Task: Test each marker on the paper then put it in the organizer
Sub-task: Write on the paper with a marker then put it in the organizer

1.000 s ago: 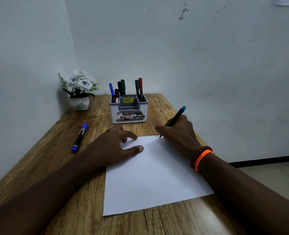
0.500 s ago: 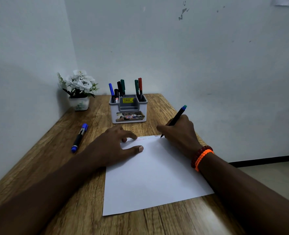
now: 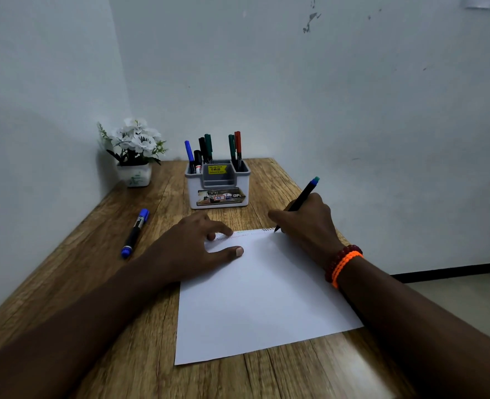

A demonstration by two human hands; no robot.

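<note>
Fingers (image 3: 278, 218) of right hand (image 3: 305, 226) pinching black marker (image 3: 302, 195), tip on paper (image 3: 261, 292) at top edge, barely shifted from a second ago. Left hand (image 3: 193, 249) flat, pinning sheet. Organizer (image 3: 218, 184) at twelve o'clock; blue marker (image 3: 135, 233) untested at nine.

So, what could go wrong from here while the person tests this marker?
The marker tip sits at the far right corner of the paper, so a stroke may run onto the wooden table. The left hand holds only the far left part, so the near edge could shift.
</note>
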